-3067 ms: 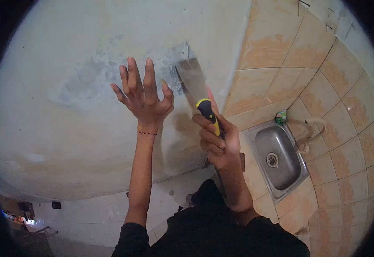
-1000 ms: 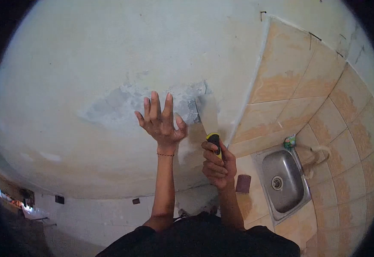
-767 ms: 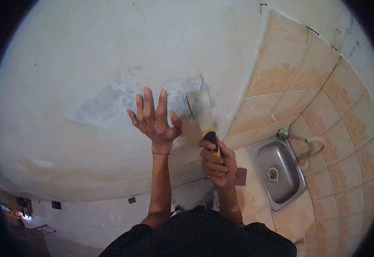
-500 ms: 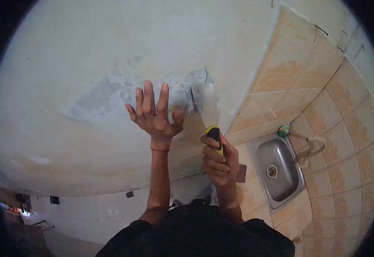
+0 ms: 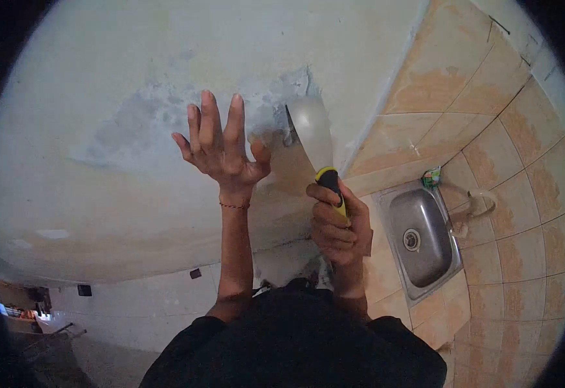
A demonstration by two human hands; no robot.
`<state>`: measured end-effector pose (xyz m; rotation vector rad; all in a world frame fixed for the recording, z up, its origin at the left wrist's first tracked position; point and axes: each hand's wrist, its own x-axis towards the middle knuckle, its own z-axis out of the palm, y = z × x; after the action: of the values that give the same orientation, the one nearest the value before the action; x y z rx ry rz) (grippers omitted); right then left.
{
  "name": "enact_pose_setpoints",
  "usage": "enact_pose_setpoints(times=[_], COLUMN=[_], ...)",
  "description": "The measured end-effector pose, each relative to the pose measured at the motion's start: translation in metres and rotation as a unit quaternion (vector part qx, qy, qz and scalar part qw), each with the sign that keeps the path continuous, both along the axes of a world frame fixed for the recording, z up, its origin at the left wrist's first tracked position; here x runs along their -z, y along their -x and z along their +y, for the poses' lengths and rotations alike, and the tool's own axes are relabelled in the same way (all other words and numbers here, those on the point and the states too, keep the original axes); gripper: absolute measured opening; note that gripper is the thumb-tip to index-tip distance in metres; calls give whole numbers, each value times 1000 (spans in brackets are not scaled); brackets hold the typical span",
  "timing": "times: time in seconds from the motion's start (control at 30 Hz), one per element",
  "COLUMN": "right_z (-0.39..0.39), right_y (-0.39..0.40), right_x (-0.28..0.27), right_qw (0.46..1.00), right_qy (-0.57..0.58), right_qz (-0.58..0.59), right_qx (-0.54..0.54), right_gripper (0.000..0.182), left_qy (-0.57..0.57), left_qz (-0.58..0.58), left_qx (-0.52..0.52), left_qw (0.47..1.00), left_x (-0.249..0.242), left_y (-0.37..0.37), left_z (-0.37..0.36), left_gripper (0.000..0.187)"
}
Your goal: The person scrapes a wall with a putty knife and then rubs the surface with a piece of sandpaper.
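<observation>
My left hand [image 5: 225, 145] is spread with its fingers apart against the wall [image 5: 153, 213], over a grey patch [image 5: 127, 129] where the paint is gone. My right hand [image 5: 339, 223] is wrapped round the black and yellow handle of a putty knife [image 5: 315, 132]. The knife's broad metal blade points up, with its edge near the right end of the bare patch. A small raised flake of paint [image 5: 307, 79] shows just above the blade.
To the right, a steel sink [image 5: 418, 268] is set in a tiled counter [image 5: 383, 278], with a green packet [image 5: 431, 177] at its upper corner. Orange and cream tiles [image 5: 522, 220] cover the wall beyond. Shelves with small items [image 5: 20, 313] show at the far lower left.
The view has shifted, so the patch sits higher. My left hand appears higher and further left. The putty knife's blade is turned, showing more of its pale, shiny face.
</observation>
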<state>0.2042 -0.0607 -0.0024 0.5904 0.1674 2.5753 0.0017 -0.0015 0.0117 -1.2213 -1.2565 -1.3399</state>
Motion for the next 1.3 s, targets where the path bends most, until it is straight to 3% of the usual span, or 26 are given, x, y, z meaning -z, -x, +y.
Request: enact_pose_setpoints(times=[1.3], right_z=[-3], right_y=[-8], right_x=[-13], right_qw=[998], right_qy=[50], right_qz=[31], right_qx=[-36], right_gripper=[31], left_qy=[-7], left_qz=[-5], left_qx=[-1], left_qw=[1000], left_x=[-2], left_y=[-2], left_z=[0], left_gripper=[49])
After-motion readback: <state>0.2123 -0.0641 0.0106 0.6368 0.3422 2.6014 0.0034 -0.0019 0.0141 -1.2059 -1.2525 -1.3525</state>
